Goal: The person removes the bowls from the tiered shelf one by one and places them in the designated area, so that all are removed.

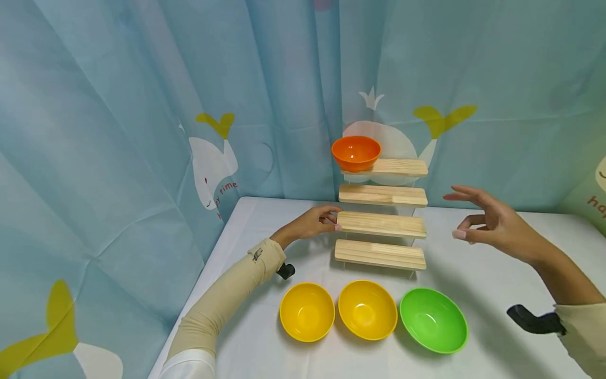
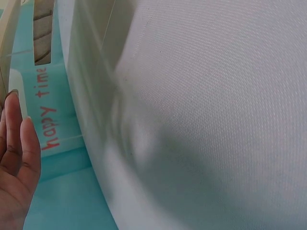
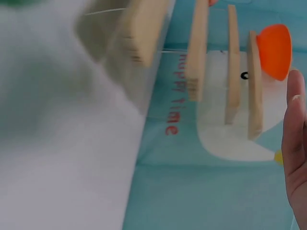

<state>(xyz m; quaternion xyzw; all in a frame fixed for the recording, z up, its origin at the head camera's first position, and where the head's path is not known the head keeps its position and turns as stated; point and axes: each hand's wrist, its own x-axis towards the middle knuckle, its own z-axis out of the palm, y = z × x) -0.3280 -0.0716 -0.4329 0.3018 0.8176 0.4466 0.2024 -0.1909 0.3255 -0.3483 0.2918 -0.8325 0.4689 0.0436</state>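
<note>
My left hand point(image 1: 314, 222) is at the left end of a four-step wooden display rack, thumb and fingertips pinching the end of the second board from the bottom point(image 1: 381, 225). In the left wrist view its fingers point(image 2: 29, 148) reach up to a wooden edge point(image 2: 6, 48). To the right of the rack, my right hand point(image 1: 497, 226) hangs in the air, fingers loosely bent and holding nothing. An orange bowl point(image 1: 356, 152) sits on the left part of the top board point(image 1: 402, 167). In the right wrist view the orange bowl point(image 3: 276, 51) shows beyond the boards.
In front of the rack, two yellow bowls point(image 1: 306, 312) and a green bowl point(image 1: 433, 320) stand in a row on the white tabletop point(image 1: 255, 347). A blue curtain point(image 1: 284, 105) with whale prints hangs behind and along the left side.
</note>
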